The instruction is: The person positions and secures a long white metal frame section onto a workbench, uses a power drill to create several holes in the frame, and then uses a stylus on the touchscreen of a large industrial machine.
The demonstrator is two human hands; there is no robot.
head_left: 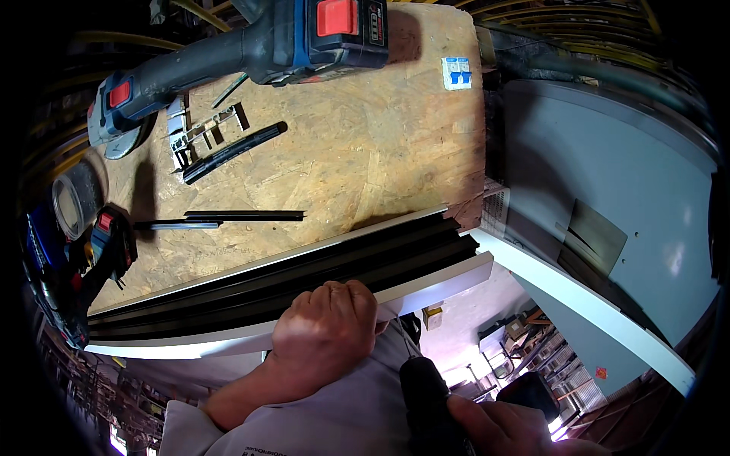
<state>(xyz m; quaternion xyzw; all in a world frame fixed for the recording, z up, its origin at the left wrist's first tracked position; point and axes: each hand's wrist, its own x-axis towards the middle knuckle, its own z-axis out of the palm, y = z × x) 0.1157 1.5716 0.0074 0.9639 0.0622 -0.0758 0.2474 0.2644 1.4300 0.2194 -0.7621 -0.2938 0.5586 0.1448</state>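
A long white frame profile (447, 282) with black channels lies along the near edge of the wooden board. My left hand (325, 323) is closed over the profile's near wall, its knuckles up and fingertips hidden. Below and to the right, my right hand (498, 425) is wrapped round a dark power drill (426, 399), partly cut off by the lower edge. Its thin bit (404, 337) points up toward the near face of the profile. Whether the tip touches it, I cannot tell. Two black strips (255, 216) lie on the board beyond the profile.
A cordless angle grinder (262, 57) lies across the far left of the wooden board (380, 137). Near it are a black marker (236, 152) and metal brackets (182, 144). A second cordless tool (110, 243) and a round tub (74, 199) stand left. A grey cabinet (608, 152) stands right.
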